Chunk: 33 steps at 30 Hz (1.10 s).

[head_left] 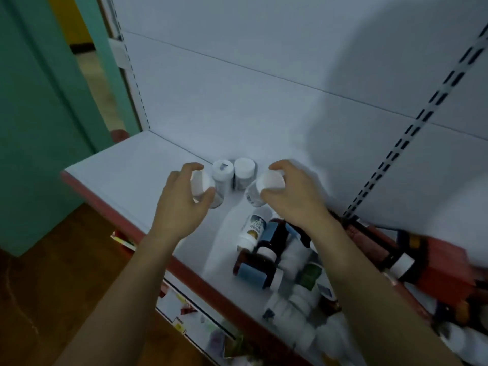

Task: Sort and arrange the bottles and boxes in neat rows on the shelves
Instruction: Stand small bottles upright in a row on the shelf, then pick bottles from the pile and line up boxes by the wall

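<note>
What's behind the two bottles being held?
Two white-capped bottles stand upright side by side at the back panel. The bottle in the left hand hides one's lower body.

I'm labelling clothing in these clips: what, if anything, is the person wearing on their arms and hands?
Nothing that shows. The left forearm and right forearm are bare down to the frame's lower edge, with no sleeve or cuff in view. The left hand and right hand are ungloved. No ring, watch or bracelet can be made out in the dim, slightly blurred picture.
</note>
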Tool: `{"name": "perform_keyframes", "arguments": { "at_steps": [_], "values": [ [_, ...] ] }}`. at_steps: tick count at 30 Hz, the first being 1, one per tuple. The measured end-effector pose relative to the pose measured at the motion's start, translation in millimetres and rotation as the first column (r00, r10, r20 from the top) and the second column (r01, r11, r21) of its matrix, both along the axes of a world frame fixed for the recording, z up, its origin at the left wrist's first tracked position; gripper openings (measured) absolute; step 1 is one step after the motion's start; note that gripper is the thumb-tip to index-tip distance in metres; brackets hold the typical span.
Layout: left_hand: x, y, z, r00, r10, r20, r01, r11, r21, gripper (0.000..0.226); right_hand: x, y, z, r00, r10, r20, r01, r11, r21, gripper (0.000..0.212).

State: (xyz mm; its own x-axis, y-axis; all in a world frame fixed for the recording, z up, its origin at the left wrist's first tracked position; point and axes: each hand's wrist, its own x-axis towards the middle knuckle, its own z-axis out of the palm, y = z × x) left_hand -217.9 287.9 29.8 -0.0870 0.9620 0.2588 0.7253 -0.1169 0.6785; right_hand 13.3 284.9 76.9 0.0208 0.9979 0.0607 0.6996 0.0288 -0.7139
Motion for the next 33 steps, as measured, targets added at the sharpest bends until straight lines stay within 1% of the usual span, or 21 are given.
{"name": "perform_keyframes", "arguments": {
  "at_steps": [3, 4, 6, 9, 11, 12, 13, 14, 15, 16, 17, 18, 19, 20, 21, 23, 26, 27, 29, 31, 33],
  "values": [
    [1.4, 30.7, -13.2, 0.991, -0.111, -0.078, 0.107, 0.993, -0.052, 0.055, -20.4, 28.1, -16.3, 0.985, 0.029, 0.17, -0.017, 0.997, -0.072, 0.05],
    [1.9, 37.0, -18.5, 0.986, -0.137, -0.096, 0.131, 0.989, -0.067, 0.054, -25.3, 33.1, -21.5, 0.978, 0.029, 0.208, -0.013, 0.997, -0.078, 0.048],
    [1.9, 42.6, -29.6, 0.981, -0.174, -0.085, 0.171, 0.984, -0.042, 0.049, -30.1, 37.1, -30.9, 0.968, 0.038, 0.248, -0.016, 0.996, -0.092, 0.044],
    [-8.4, 47.2, -36.0, 0.965, -0.259, -0.027, 0.261, 0.964, 0.058, 0.041, -32.7, 28.7, -33.5, 0.974, -0.007, 0.224, 0.02, 0.998, -0.056, 0.047],
    [-15.5, 43.5, -37.6, 0.958, -0.285, -0.037, 0.287, 0.936, 0.205, 0.034, -26.6, 13.3, -37.2, 0.968, -0.087, 0.237, 0.084, 0.996, 0.023, 0.043],
    [-17.2, 39.9, -36.3, 0.943, -0.326, -0.067, 0.331, 0.896, 0.296, 0.03, -22.3, 2.9, -39.7, 0.956, -0.143, 0.255, 0.124, 0.988, 0.091, 0.037],
    [-17.3, 36.4, -34.8, 0.902, -0.415, -0.118, 0.428, 0.829, 0.36, 0.03, -18.3, -8.1, -41.2, 0.938, -0.2, 0.283, 0.156, 0.973, 0.171, 0.032],
    [-15.5, 34.4, -34.5, 0.818, -0.541, -0.196, 0.572, 0.732, 0.37, 0.036, -14.3, -17.4, -41.6, 0.913, -0.253, 0.32, 0.178, 0.953, 0.245, 0.029],
    [-11.5, 33.9, -35.4, 0.677, -0.672, -0.301, 0.735, 0.6, 0.316, 0.046, -9.6, -22.9, -41.5, 0.884, -0.29, 0.368, 0.187, 0.938, 0.291, 0.028],
    [-6.2, 34.8, -38.5, 0.5, -0.758, -0.419, 0.866, 0.447, 0.224, 0.056, -4.6, -24.9, -42.5, 0.852, -0.298, 0.43, 0.174, 0.937, 0.304, 0.03],
    [0.6, 36.5, -43.9, 0.337, -0.779, -0.529, 0.939, 0.318, 0.129, 0.062, 0.5, -24.3, -43.8, 0.822, -0.275, 0.498, 0.147, 0.948, 0.282, 0.032],
    [7.5, 38.7, -49.8, 0.215, -0.768, -0.604, 0.971, 0.234, 0.048, 0.063, 4.3, -21.9, -44.2, 0.795, -0.228, 0.562, 0.122, 0.968, 0.221, 0.036],
    [13.3, 41.3, -55.2, 0.146, -0.752, -0.643, 0.981, 0.194, -0.004, 0.062, 6.8, -18.9, -44.0, 0.765, -0.166, 0.623, 0.104, 0.985, 0.136, 0.041],
    [18.1, 43.8, -59.1, 0.12, -0.743, -0.658, 0.984, 0.179, -0.022, 0.058, 7.2, -16.0, -43.4, 0.722, -0.097, 0.686, 0.09, 0.995, 0.047, 0.047],
    [21.4, 45.8, -61.7, 0.112, -0.736, -0.667, 0.985, 0.171, -0.023, 0.054, 6.1, -12.5, -43.2, 0.671, -0.027, 0.741, 0.079, 0.996, -0.035, 0.054],
    [24.2, 49.1, -65.9, 0.135, -0.719, -0.682, 0.984, 0.18, 0.005, 0.046, 1.0, -3.8, -42.9, 0.587, 0.089, 0.804, 0.082, 0.982, -0.168, 0.063],
    [22.9, 53.4, -72.7, 0.195, -0.729, -0.656, 0.978, 0.197, 0.072, 0.051, -9.4, 10.4, -39.4, 0.505, 0.192, 0.841, 0.088, 0.958, -0.271, 0.061],
    [21.1, 54.1, -74.2, 0.216, -0.754, -0.621, 0.975, 0.206, 0.089, 0.053, -11.2, 14.9, -38.6, 0.489, 0.211, 0.846, 0.092, 0.952, -0.29, 0.058],
    [16.3, 54.5, -74.6, 0.277, -0.814, -0.51, 0.961, 0.241, 0.137, 0.047, -13.3, 22.0, -37.3, 0.48, 0.251, 0.841, 0.094, 0.938, -0.333, 0.055],
    [11.4, 53.1, -72.9, 0.361, -0.847, -0.39, 0.932, 0.316, 0.176, 0.044, -13.7, 25.9, -35.2, 0.475, 0.287, 0.832, 0.088, 0.925, -0.37, 0.056],
    [8.5, 49.8, -72.1, 0.438, -0.856, -0.274, 0.898, 0.4, 0.186, 0.049, -9.7, 28.0, -35.6, 0.501, 0.288, 0.816, 0.073, 0.926, -0.372, 0.059]
  ]
}}
